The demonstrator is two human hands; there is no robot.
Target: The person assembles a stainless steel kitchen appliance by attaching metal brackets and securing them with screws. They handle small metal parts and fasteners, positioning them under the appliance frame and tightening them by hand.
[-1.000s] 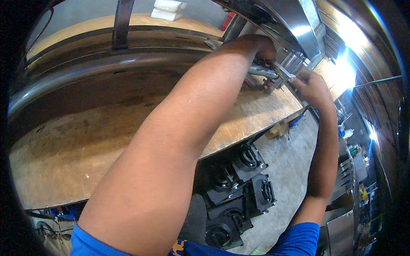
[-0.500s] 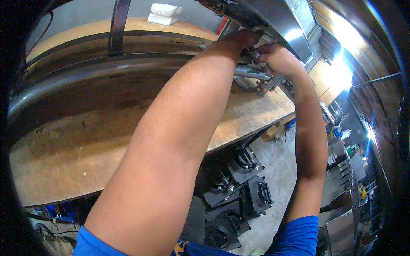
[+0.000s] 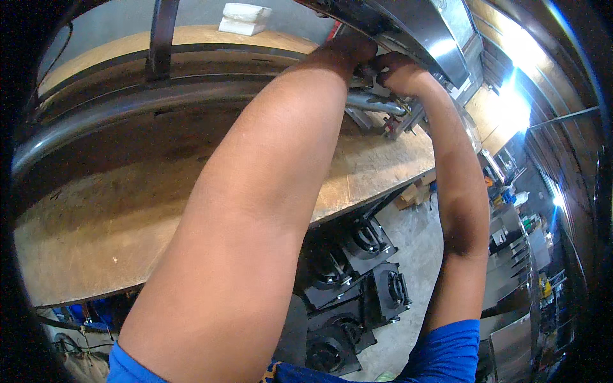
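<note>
Both arms reach far forward, under the lower edge of a shiny metal panel (image 3: 429, 39). My left hand (image 3: 355, 47) is against the dark underside of that panel, its fingers mostly hidden in shadow. Close beside it, my right hand (image 3: 403, 75) is bent inward with curled fingers; whatever small part lies between them cannot be made out. Just below the hands are the end of a grey metal tube (image 3: 377, 103) and a metal bracket (image 3: 408, 121) above the wooden workbench (image 3: 83, 255).
A long dark pipe (image 3: 128, 110) runs along the bench, with an upright metal post (image 3: 162, 38) behind it. White foam blocks (image 3: 244, 19) rest on a back shelf. Several black metal units (image 3: 367, 239) stand on the floor below. Shelving with mixed items lines the right side.
Both hands have shifted slightly left and are closer together. The right hand's fingers have moved deeper beneath the panel, and the view has shifted slightly.
</note>
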